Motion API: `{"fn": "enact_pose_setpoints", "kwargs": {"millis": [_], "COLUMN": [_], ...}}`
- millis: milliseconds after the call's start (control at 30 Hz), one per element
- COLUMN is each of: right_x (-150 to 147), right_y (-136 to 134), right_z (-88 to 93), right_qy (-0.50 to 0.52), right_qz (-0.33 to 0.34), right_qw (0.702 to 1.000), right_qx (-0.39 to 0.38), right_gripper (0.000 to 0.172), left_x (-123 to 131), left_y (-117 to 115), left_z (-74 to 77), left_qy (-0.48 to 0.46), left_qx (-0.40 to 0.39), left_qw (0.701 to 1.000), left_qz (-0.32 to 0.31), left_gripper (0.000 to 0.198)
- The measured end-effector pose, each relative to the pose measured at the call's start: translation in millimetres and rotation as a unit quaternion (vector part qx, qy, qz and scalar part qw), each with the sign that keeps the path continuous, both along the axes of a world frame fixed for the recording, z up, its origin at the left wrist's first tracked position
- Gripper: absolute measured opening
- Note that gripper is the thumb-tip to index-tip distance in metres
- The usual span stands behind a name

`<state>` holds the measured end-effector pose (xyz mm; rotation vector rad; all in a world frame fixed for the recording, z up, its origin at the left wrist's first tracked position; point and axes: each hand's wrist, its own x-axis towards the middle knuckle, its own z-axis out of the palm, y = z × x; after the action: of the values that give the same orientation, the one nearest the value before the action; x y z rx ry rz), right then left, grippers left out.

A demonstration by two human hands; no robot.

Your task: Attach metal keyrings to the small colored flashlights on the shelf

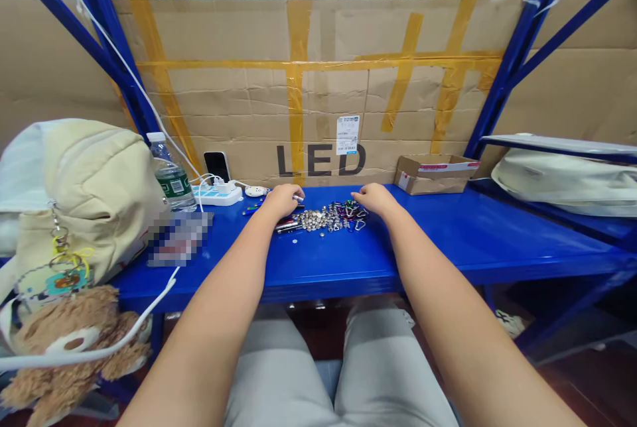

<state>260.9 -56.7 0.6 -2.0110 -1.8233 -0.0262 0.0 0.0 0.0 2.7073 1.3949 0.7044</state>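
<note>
Carabiner clips (350, 210), small and coloured, lie mid-bench with round silvery pieces (313, 219), which spread just left of them in one loose pile on the blue bench (328, 264). From the left, we have a cream backpack (109, 168) with a plush bear (74, 341) at its near side, then a water bottle (174, 182) and, farther right, a white power strip (216, 196) at the far edge.

Next comes our left hand (283, 200), at the pile's far left side, above some pen-like sticks (287, 225). Its fingers curl in close around a small pale item; we cannot tell whether its grip is clamped on it. Our right hand (375, 199) reaches in at the pile's far right side, fingertips bent down beside the clips; whether its grip is apart or together, we cannot make out. Farther right stands an open cardboard box (438, 174).

We judge the step in hand to be picking among the small pieces by hand; the next move would call for a light fingertip pinch that leaves neighbouring pieces undisturbed.
</note>
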Motion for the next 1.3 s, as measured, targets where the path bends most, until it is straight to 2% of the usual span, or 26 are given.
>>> {"fn": "enact_pose_setpoints", "kwargs": {"millis": [67, 167, 233, 333, 467, 667, 833, 1000, 1100, 1167, 1233, 1300], "right_x": [-3, -19, -31, -39, -33, -30, -33, -31, -33, -37, -40, -39], "right_y": [-3, -12, -17, -22, -23, -23, -26, -26, -25, -28, -40, -63], "right_z": [-0.7, -0.6, 0.3, 2.4, 4.5, 4.3, 6.3, 5.0, 3.7, 8.3, 19.4, 33.3], "right_qy": [0.026, 0.08, 0.096, 0.091, 0.1, 0.07, 0.066, 0.11, 0.148, 0.158, 0.179, 0.222], "right_qz": [0.058, 0.189, 0.228, 0.23, 0.234, 0.255, 0.256, 0.246, 0.235, 0.233, 0.234, 0.226], "right_qw": [0.998, 0.979, 0.969, 0.969, 0.966, 0.956, 0.956, 0.961, 0.961, 0.958, 0.946, 0.916], "right_qx": [-0.009, -0.019, -0.014, -0.014, -0.052, -0.129, -0.128, -0.058, -0.004, 0.049, 0.134, 0.248], "right_gripper": [0.038, 0.042, 0.042, 0.04, 0.04, 0.04, 0.044, 0.048, 0.05, 0.048, 0.044, 0.039], "left_x": [-4, -8, -11, -14, -17, -16, -15, -16, -13, -9, -9, -15], "left_y": [2, 4, 5, 6, 6, 7, 6, 7, 3, -7, -26, -54], "left_z": [-1.0, -1.9, -2.2, -2.4, -3.2, -4.8, -3.7, -2.5, 3.5, 15.0, 33.3, 52.8], "left_qy": [0.003, 0.011, 0.015, 0.022, 0.038, 0.045, 0.038, 0.024, -0.017, -0.076, -0.163, -0.285], "left_qx": [-0.009, -0.018, -0.016, -0.02, -0.047, -0.063, -0.064, -0.055, -0.027, 0.009, 0.053, 0.097], "left_qw": [1.0, 0.999, 0.998, 0.994, 0.988, 0.988, 0.989, 0.991, 0.993, 0.993, 0.984, 0.953], "left_qz": [0.013, 0.044, 0.065, 0.106, 0.144, 0.136, 0.129, 0.118, 0.109, 0.086, 0.043, -0.027], "left_gripper": [0.031, 0.027, 0.026, 0.028, 0.032, 0.036, 0.036, 0.036, 0.034, 0.03, 0.026, 0.024]}}
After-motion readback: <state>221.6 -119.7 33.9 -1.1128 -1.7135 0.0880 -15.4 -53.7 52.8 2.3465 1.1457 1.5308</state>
